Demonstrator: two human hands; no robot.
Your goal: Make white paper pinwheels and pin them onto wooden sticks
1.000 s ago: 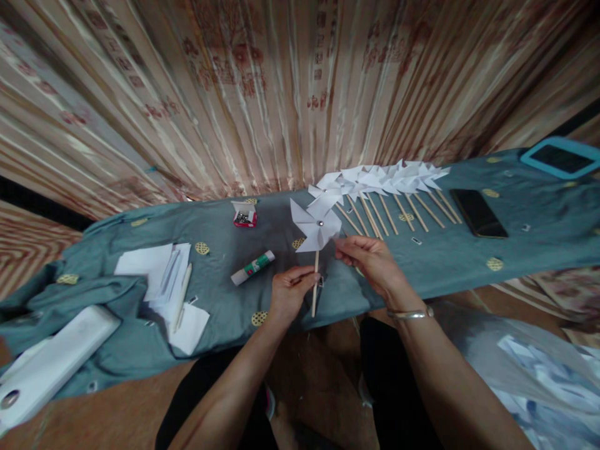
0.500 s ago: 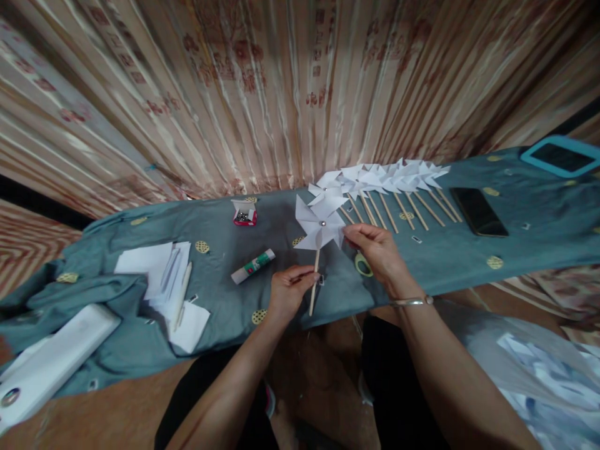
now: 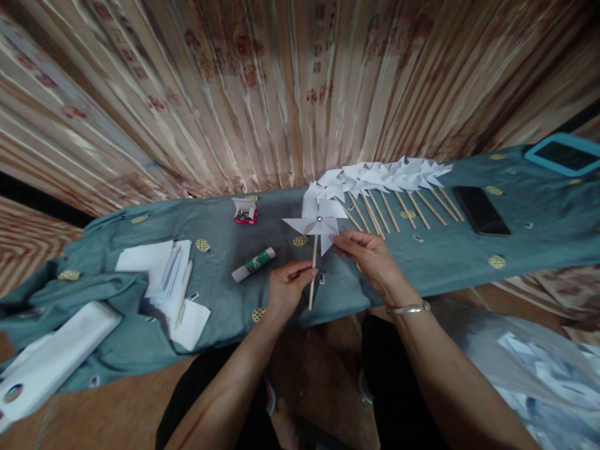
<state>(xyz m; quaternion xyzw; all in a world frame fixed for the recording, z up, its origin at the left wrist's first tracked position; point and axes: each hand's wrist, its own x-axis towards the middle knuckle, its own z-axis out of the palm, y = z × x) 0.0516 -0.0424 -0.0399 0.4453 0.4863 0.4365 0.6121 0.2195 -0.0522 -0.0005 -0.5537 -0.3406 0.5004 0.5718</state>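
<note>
My left hand [image 3: 285,289] pinches the wooden stick of a white paper pinwheel [image 3: 315,222] and holds it upright above the blue-grey cloth [image 3: 450,262]. A silver pin shows at the wheel's centre. My right hand [image 3: 370,256], with a metal bangle on the wrist, touches the lower right blade with its fingertips. Behind it, several finished pinwheels [image 3: 389,178] lie in a row with their sticks pointing toward me.
A glue stick [image 3: 254,264] and a small red box of pins [image 3: 245,212] lie left of my hands. Further left are white paper sheets [image 3: 154,269], a pen and a long white box [image 3: 51,356]. A black phone [image 3: 480,209] and a teal-framed tablet [image 3: 562,153] lie at right. A curtain hangs behind.
The pinwheel's blades have turned and now sit flatter. My right hand has shifted from the right blade's edge down to the lower right blade. My left hand has kept its grip on the stick.
</note>
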